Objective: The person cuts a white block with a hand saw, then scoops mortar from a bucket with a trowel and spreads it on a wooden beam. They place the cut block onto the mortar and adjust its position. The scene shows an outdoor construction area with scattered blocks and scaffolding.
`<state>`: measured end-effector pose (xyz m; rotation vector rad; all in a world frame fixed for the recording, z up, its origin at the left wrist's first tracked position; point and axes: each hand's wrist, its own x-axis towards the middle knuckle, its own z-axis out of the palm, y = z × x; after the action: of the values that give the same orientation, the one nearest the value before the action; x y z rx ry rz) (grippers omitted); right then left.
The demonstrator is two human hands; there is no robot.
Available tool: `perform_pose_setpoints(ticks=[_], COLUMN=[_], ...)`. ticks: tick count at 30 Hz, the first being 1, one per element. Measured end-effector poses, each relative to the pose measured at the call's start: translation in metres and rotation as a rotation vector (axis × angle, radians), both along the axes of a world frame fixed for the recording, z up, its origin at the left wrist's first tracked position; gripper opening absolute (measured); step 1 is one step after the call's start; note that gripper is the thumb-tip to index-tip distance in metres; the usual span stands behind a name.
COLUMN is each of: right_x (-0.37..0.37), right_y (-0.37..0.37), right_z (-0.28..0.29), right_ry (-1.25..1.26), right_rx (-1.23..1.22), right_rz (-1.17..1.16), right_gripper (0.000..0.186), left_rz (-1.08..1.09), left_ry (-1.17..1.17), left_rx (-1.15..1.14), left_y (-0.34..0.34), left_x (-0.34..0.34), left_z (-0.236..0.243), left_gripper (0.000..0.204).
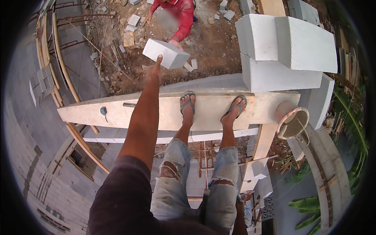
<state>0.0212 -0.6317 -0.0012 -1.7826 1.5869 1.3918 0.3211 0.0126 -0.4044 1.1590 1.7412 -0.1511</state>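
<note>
My left hand (155,71) reaches forward and grips the near side of a light grey concrete block (166,54). Its thumb lies on the block's face, and the other fingers are hidden behind it. A co-worker in a red top (183,17) stands below and also has a hand (176,44) on the far side of the same block. My right hand cannot be made out; only a dark strip, perhaps of that arm, shows beside my right leg at the lower edge.
My sandalled feet stand on a narrow wooden plank (219,113). On it lie a small blue object (103,111) and a dark bar (129,104). A bucket (281,113) stands at its right end, beside stacked pale blocks (286,74). Rubble-strewn ground (129,58) lies below.
</note>
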Motion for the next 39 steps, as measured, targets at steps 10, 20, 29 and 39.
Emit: perform_pose_setpoints(ticks=[10, 20, 29, 39], right_x=[-0.011, -0.016, -0.036, -0.03], right_y=[0.004, -0.008, -0.014, 0.043], right_z=[-0.029, -0.033, -0.016, 0.024], right_ry=[-0.05, 0.024, -0.141, -0.35], right_rx=[0.0, 0.045, -0.036, 0.068], right_rz=[0.005, -0.125, 0.124, -0.069], right_gripper=[0.038, 0.029, 0.045, 0.038], left_rz=[0.014, -0.145, -1.233, -1.488], left_ry=[0.495, 0.441, 0.44, 0.163], left_rx=[0.095, 0.186, 0.304, 0.206], left_y=[-0.019, -0.031, -0.118, -0.233], left_x=[0.038, -0.109, -0.094, -0.015], left_z=[-0.01, 0.015, 0.2, 0.315], left_gripper=[0.158, 0.149, 0.142, 0.141])
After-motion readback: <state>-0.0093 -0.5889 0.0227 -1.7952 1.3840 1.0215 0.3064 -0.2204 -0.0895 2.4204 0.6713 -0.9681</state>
